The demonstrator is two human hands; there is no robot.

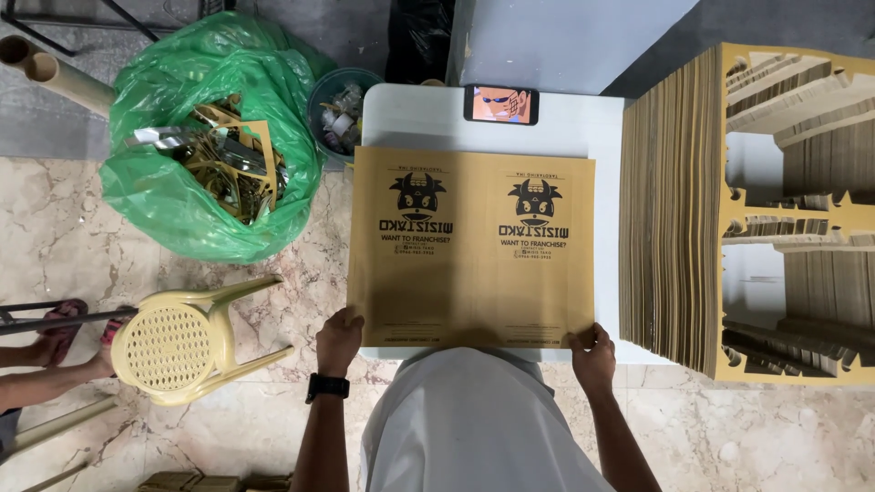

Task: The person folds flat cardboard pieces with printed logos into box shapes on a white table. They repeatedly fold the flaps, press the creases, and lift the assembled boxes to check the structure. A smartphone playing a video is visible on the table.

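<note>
One flat sheet in hand, a thick stack beside it

One tan printed cardboard sheet [472, 248] lies flat on the white table [565, 118], unfolded, its two printed panels side by side. The left hand [339, 339] pinches the sheet's near left corner, fingers closed on its edge; the right hand [592, 351] clamps the near right corner the same way. By the look of it, this sheet has not yet been folded or shaped, so the work on it is at its start. To the right stands one large stack of die-cut cardboard blanks [670, 210], too many to count, seemingly waiting. Also present: one phone [500, 104] propped at the table's far edge, one green bag of offcuts [164, 196], one yellow plastic stool [178, 342] and one small bucket [339, 109].
</note>
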